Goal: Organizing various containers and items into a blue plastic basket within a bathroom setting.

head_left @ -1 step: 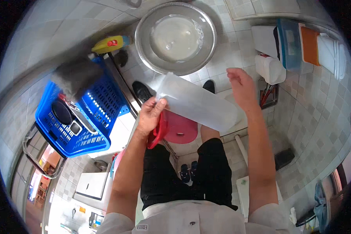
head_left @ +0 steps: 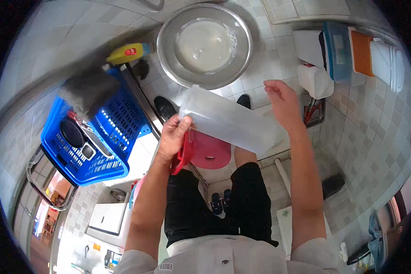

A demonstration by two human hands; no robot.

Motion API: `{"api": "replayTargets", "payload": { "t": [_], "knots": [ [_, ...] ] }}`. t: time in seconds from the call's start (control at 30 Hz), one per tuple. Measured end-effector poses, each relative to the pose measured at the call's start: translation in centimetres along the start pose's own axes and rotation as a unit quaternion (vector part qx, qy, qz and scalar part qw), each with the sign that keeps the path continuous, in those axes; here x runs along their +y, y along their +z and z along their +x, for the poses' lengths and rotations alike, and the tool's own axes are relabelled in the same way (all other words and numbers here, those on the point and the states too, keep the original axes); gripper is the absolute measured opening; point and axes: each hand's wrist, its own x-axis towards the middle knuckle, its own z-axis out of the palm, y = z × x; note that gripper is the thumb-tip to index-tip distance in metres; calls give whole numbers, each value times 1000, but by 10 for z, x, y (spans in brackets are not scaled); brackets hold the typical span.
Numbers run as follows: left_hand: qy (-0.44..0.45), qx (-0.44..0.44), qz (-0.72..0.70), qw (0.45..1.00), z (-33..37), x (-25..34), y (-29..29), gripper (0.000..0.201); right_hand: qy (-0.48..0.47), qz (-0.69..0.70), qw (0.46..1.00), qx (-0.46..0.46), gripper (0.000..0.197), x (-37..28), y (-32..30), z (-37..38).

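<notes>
My left hand grips one end of a long, translucent plastic container, its thumb lying on top. The container slants down to the right across the middle, over my knees. Right beside that hand is a red plastic piece; I cannot tell whether it is held or joined to the container. My right hand hovers apart from the container's far side, fingers loosely curved, with nothing in it. Beyond the container, a wide metal basin on the floor holds cloudy, sudsy water.
On the left, a blue basket holds kitchenware, with a grey cloth on its rim. A yellow bottle lies behind it. Beneath the container is a pink stool. Plastic boxes and a white jug stand at the right wall.
The container and my left hand have shifted very slightly left. My right hand has hardly moved.
</notes>
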Motion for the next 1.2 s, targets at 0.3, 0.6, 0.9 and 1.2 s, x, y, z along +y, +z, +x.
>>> {"api": "replayTargets", "payload": {
  "t": [0.3,0.6,0.9,1.2],
  "knots": [
    [32,38,-20,999,-3,15,-18,25,20,-39,974,-222,54,-59,-7,-9],
    [94,75,115,986,-10,21,-11,25,82,-442,841,-301,74,-70,-11,-24],
    [85,21,131,987,-9,16,-4,26,-247,-142,945,-160,46,-84,26,-47],
    [28,-46,131,990,-8,25,3,29,-375,-177,890,-191,47,-93,57,-33]
  ]
}}
